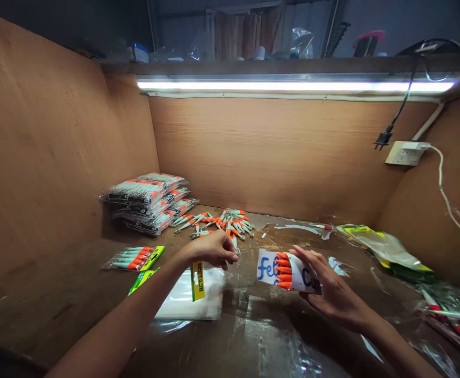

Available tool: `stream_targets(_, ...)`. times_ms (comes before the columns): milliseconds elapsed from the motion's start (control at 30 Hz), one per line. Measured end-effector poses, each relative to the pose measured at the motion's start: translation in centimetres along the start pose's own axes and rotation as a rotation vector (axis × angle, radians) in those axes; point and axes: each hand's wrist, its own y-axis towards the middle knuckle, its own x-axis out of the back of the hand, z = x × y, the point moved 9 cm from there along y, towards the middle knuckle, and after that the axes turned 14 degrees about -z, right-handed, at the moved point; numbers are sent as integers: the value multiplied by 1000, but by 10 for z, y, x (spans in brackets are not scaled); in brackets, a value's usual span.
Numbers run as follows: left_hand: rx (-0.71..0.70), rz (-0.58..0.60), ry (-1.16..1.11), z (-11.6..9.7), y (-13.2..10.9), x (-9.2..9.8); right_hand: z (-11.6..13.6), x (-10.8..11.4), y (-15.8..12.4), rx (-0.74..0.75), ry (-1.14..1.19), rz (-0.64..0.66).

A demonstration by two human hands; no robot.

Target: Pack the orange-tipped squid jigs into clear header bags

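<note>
My right hand (324, 281) grips a white card with blue lettering (267, 266), thumb below and fingers above. Several orange lure heads (284, 270) lie side by side on that card; the rest of those lures is hidden. To its left, my left hand (216, 249) is closed in a pinch, and whatever it may hold cannot be made out. Just beyond it spreads a loose pile of orange and pale green fishing lures (232, 223). Clear plastic bags with a yellow header (198, 283) lie below my left hand, partly covered by the forearm.
Bagged lures (135, 257) lie at left, before a stack of filled packs (147, 202). Empty yellow-topped bags (387, 247) and red-and-white lures (458, 320) are at right. A plug (383, 137) hangs near an outlet (405, 153) under the lit shelf (292, 67).
</note>
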Motion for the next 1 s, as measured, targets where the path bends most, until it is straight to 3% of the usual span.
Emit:
stream_targets(133, 84, 175, 89, 17, 21, -24, 1, -13, -5, 42, 64, 114)
stream_targets(333, 35, 207, 237, 16, 31, -51, 1, -36, -16, 4, 131, 205)
stream_targets(433, -92, 100, 325, 4, 27, -57, 1, -40, -19, -37, 150, 236)
stream_targets(600, -285, -285, 456, -19, -6, -54, -1, -42, -22, -58, 148, 302)
stream_targets(800, -416, -291, 472, -29, -61, -92, -8, -50, -29, -135, 135, 341)
stream_targets(1000, -452, -432, 635, -34, -76, -97, -2, -53, -30, -164, 174, 373)
